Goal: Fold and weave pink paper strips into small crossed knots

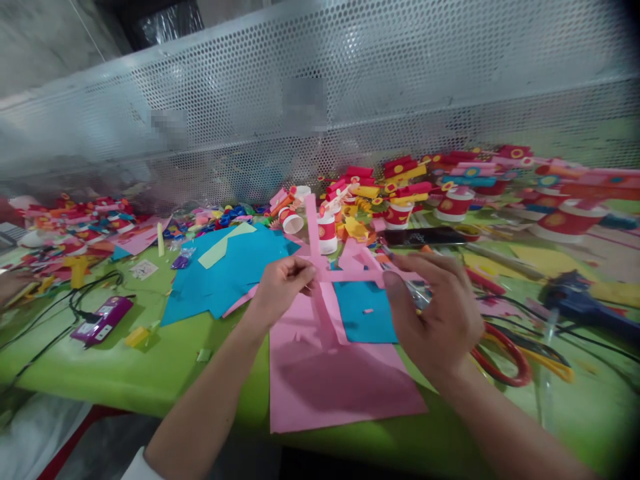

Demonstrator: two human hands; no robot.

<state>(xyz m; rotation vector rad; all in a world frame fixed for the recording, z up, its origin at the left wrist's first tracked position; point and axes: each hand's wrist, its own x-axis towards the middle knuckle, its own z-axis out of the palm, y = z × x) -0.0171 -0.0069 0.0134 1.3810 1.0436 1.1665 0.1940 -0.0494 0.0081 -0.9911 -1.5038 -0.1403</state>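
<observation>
In the head view, my left hand (289,279) pinches pink paper strips (313,230) where they cross. One strip stands upright, another runs sideways to the right, and a third part hangs down. My right hand (436,310) has its thumb and forefinger at the right part of the sideways strip; the exact contact is slightly blurred. Below both hands lies a pink paper sheet (345,393) at the table's front edge. A blue sheet (367,320) with a small pink scrap on it lies just behind.
Blue sheets (235,257) spread to the left. Paper-cup models (400,213) line the perforated metal panel (380,60). Scissors (505,363), a dark-blue glue gun (585,307) and a phone (425,237) lie right. A purple power socket (105,320) with cables lies left, near another person's hand (13,287).
</observation>
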